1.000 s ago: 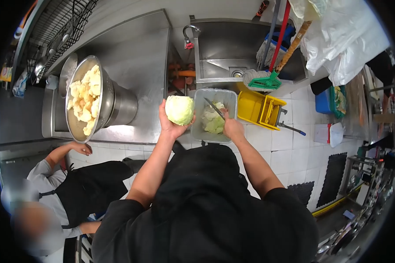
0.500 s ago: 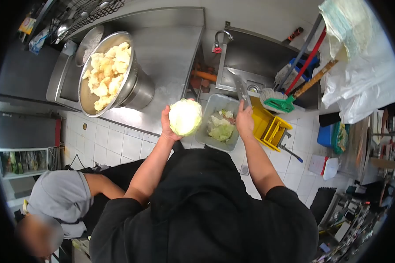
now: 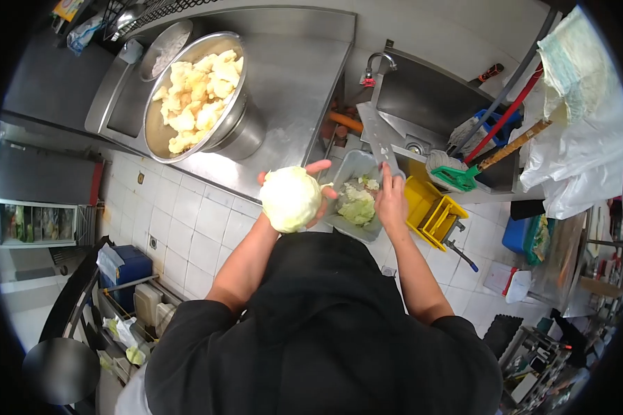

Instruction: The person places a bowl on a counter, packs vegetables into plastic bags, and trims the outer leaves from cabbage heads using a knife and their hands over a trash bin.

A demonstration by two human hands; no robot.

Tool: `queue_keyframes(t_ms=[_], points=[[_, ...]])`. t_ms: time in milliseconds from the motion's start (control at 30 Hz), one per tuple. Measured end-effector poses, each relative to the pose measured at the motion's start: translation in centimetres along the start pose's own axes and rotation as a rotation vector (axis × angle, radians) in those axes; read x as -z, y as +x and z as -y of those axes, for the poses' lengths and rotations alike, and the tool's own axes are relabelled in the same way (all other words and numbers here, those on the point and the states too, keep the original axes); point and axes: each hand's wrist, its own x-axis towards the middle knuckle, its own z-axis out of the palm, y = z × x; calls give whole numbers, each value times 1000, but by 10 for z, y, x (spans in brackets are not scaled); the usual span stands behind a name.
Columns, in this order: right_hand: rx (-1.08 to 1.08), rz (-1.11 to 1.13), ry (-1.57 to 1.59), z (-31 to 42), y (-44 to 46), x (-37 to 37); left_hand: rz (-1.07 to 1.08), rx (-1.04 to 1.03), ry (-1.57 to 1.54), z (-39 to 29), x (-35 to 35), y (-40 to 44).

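A pale green cabbage [image 3: 291,199] rests in my left hand [image 3: 317,167], whose fingers spread out from behind it. My right hand [image 3: 392,200] grips the handle of a large kitchen knife [image 3: 378,136]. Its broad blade points up and away, towards the sink, apart from the cabbage. Between and beyond my hands stands a grey plastic tub [image 3: 358,164] with cut cabbage leaves [image 3: 356,206] and scraps inside. My right hand is over the tub's right edge.
A steel bowl [image 3: 155,131] of pale, lumpy battered-looking food leans on a steel pot [image 3: 246,135] on the steel counter [image 3: 291,76]. Ahead right are a sink [image 3: 422,90] with a tap, a yellow mop bucket [image 3: 432,214] and long-handled tools. Behind left stands a blue bin [image 3: 128,266].
My left hand has turned the cabbage and opened its fingers around it. The knife remains in my right hand. The co-worker at left has mostly gone out of view, and the camera view has shifted.
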Motion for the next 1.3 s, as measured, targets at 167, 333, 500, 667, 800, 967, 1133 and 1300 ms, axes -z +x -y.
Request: queue_keyframes(t_ms=[167,333,500,667,800,967,1133,1300], points=[[178,19,86,44,3,-4,-115,314,502,-37,-44,-10],[217,110,90,87,19,-21,-130,374,762,-61,-81,-45],[231,156,-4,142,37,-37,-257,241,1083,-86,-86,-120],[211,243,-108,190,66,-81,-806,-13,1139,-88,-98,-222],[189,215,-301,220,88,-111,-1381,-228,1295,-90,-116,-297],[228,142,-559,241,73,-114,-1514,-429,1283,-109,-116,-414],[482,24,36,295,39,-170,-1536,-636,850,-120,-163,-497],[-236,1144,1063,542,-52,-178,-1646,-662,928,-150,-180,-552]])
